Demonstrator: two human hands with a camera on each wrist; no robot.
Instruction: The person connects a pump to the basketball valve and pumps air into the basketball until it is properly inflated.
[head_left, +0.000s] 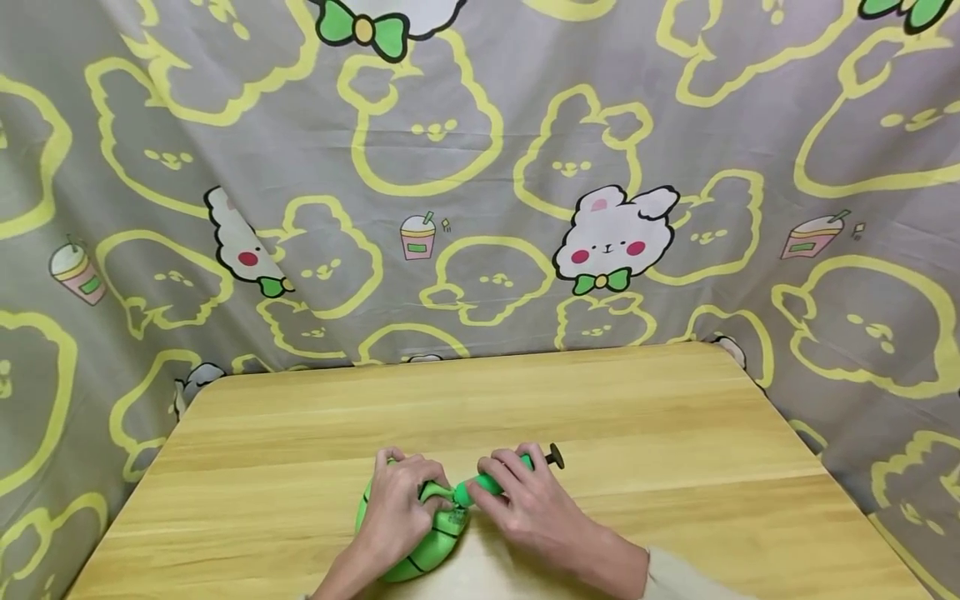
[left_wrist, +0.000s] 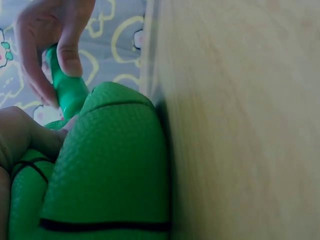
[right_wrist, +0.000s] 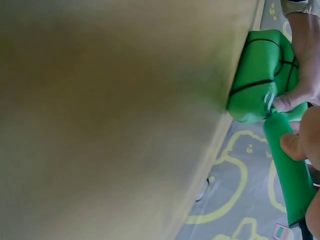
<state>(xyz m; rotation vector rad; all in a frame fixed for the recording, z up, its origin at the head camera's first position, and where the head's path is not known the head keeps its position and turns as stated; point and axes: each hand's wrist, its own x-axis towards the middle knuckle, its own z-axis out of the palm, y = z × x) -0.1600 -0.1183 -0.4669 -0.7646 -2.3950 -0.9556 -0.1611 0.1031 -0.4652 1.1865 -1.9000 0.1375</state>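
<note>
A green ball with black lines [head_left: 420, 562] lies on the table, its skin folded in and visibly under-inflated. My left hand [head_left: 397, 508] grips it from above, fingers and thumb pinching the folded skin beside the dent. In my right hand [head_left: 540, 512] is a green hand pump [right_wrist: 286, 165], its thumb and fingers curled round the barrel. The pump's tip meets the ball [left_wrist: 110, 165] close to the left fingertips; whether its needle is inside cannot be seen. The black pump handle [head_left: 555, 456] sticks out at the far right end, partly drawn out.
Both hands work near the front middle of the wooden table [head_left: 660, 417]. A grey curtain [head_left: 487, 150] with yellow cartoon outlines hangs behind the table and along both sides.
</note>
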